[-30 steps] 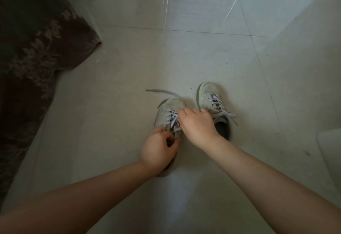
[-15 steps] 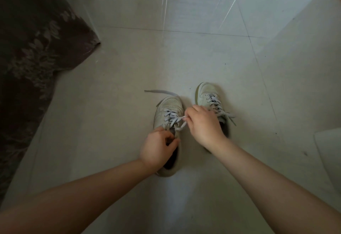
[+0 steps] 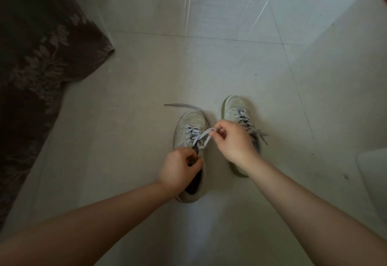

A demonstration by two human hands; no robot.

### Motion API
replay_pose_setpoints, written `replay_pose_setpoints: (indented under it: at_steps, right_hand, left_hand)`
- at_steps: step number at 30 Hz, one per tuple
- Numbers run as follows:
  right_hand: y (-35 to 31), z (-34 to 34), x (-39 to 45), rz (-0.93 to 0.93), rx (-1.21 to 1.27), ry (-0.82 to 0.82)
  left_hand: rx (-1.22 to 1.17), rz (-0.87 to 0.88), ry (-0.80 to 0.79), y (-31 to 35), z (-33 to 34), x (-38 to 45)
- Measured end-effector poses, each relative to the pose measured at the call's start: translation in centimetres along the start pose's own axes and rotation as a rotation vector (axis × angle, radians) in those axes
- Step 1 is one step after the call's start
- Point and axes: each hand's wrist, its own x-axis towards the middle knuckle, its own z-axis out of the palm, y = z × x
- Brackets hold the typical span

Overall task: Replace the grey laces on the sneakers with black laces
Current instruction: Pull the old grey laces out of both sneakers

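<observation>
Two white sneakers stand side by side on the tiled floor. The left sneaker (image 3: 191, 123) has a partly loosened grey lace (image 3: 202, 136); one free end trails off past its toe to the left. My left hand (image 3: 180, 169) grips the tongue and collar of this sneaker. My right hand (image 3: 233, 142) pinches a loop of the grey lace and holds it stretched up and to the right, away from the eyelets. The right sneaker (image 3: 236, 106) is still laced and tied with grey lace; my right hand covers its rear half. No black laces are in view.
A dark patterned cloth (image 3: 31, 66) covers the floor on the left. A pale flat object (image 3: 374, 179) lies at the right edge. Light grey floor tiles (image 3: 146, 72) spread around the sneakers.
My right hand has pulled a loop of grey lace out of the left sneaker, moving up and to the right. My left hand has stayed on the shoe's tongue.
</observation>
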Motion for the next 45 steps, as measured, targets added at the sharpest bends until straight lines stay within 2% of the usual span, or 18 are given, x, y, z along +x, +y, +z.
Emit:
replay_pose_setpoints:
  at_steps: [3,4,8,13,18,22,25,27,30,32,35,38,39,43,45]
  right_hand:
    - [-0.1,1.1,-0.4,0.123,0.181,-0.280]
    - [0.1,1.5,-0.5,0.125,0.212,-0.312]
    - [0.1,1.8,-0.5,0.085,0.194,-0.231]
    - [-0.3,1.7,-0.4,0.099,0.097,-0.276]
    - [-0.4,1.6,-0.2,0.064,0.011,-0.216]
    - [0.0,0.9,0.2,0.119,0.223,-0.039]
    - [0.2,0.5,0.7,0.116,0.221,-0.042]
    - [-0.3,0.2,0.9,0.141,0.395,-0.063]
    - [-1.1,-0.7,1.5,0.276,0.739,-0.015]
    - [-1.2,-1.5,1.9,0.314,0.823,0.002]
    - [-0.9,-2.1,1.9,0.279,0.698,-0.128]
    - [-0.2,-1.5,0.8,0.200,0.312,-0.390]
    - [0.0,-1.2,0.5,0.175,0.251,-0.455]
    - [-0.1,-0.7,-0.2,0.165,0.323,-0.583]
    - [0.3,-0.4,0.0,0.114,0.320,-0.506]
  left_hand:
    - [0.012,-0.008,-0.025,0.0,0.1,0.1]
    - [0.016,-0.005,-0.033,0.0,0.1,0.2]
    - [0.029,0.007,-0.059,0.1,-0.2,0.4]
    - [0.009,0.000,-0.049,-0.1,-0.1,0.4]
    - [0.007,0.000,-0.052,0.1,-0.1,0.2]
    - [-0.046,-0.065,-0.029,0.4,-0.3,0.8]
    - [-0.033,-0.094,-0.048,0.7,-0.3,0.8]
    - [-0.040,-0.097,-0.042,0.7,-0.2,0.7]
    - [-0.061,-0.102,-0.025,0.6,-0.2,0.6]
    - [-0.059,-0.108,-0.026,0.6,-0.1,0.7]
    - [-0.035,-0.093,-0.029,0.7,-0.1,0.7]
    - [-0.022,-0.063,-0.020,0.7,-0.2,0.7]
    - [-0.021,-0.054,-0.019,0.7,-0.2,0.7]
    - [-0.037,-0.034,-0.048,0.6,-0.4,0.7]
    - [-0.030,-0.045,-0.047,0.6,-0.3,0.7]
